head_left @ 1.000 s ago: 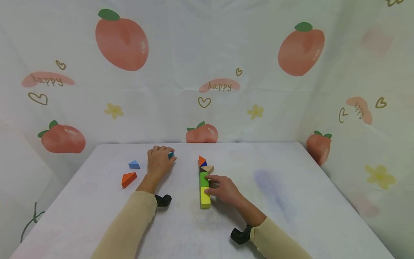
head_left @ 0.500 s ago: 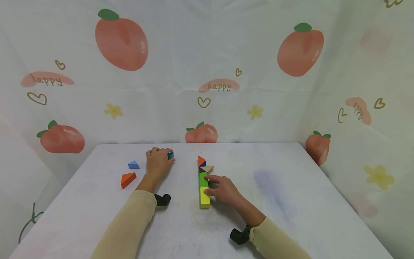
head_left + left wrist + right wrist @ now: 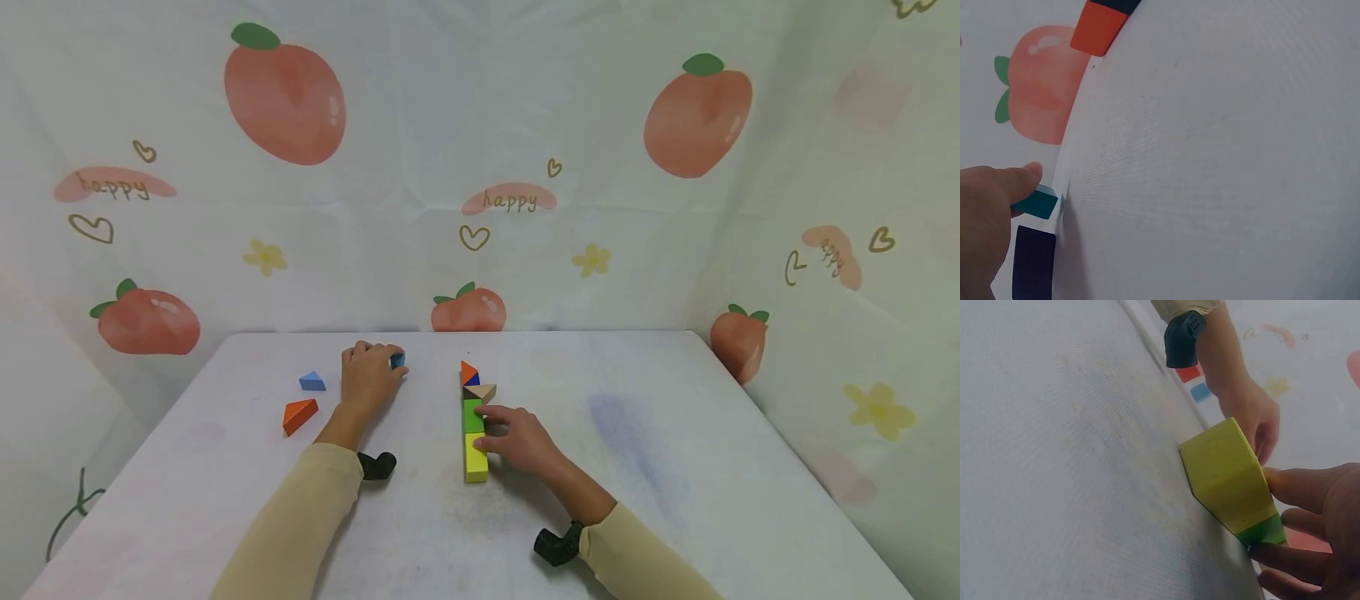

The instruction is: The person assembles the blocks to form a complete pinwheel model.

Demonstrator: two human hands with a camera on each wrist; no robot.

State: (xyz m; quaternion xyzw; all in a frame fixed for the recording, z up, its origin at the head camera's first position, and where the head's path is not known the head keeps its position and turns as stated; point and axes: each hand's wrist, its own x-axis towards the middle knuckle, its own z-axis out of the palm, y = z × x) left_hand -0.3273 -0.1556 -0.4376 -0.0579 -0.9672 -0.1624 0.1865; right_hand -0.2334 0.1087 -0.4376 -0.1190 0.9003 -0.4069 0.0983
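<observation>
My left hand (image 3: 365, 377) pinches a small teal block (image 3: 397, 360) near the table's back edge. In the left wrist view, the teal block (image 3: 1039, 202) sits between thumb and fingers, with a dark navy block (image 3: 1034, 262) close below. My right hand (image 3: 519, 435) rests its thumb on a yellow block (image 3: 476, 468) and a finger on the green block (image 3: 472, 415) behind it. Farther back in this row come a tan triangular block (image 3: 483, 390), a dark blue piece (image 3: 472, 380) and an orange triangular block (image 3: 468, 369). The right wrist view shows the yellow block's end (image 3: 1225, 472) up close.
Left of my left hand lie a light blue triangular block (image 3: 312, 382) and a red-orange triangular block (image 3: 300, 415). A white cloth covers the table (image 3: 675, 500). Behind it hangs a fruit-printed curtain (image 3: 405, 108). A black wrist device (image 3: 558, 546) sits on my right sleeve.
Both hands stay almost still. The teal block shifts only slightly within the left fingers, and the row of blocks keeps its place.
</observation>
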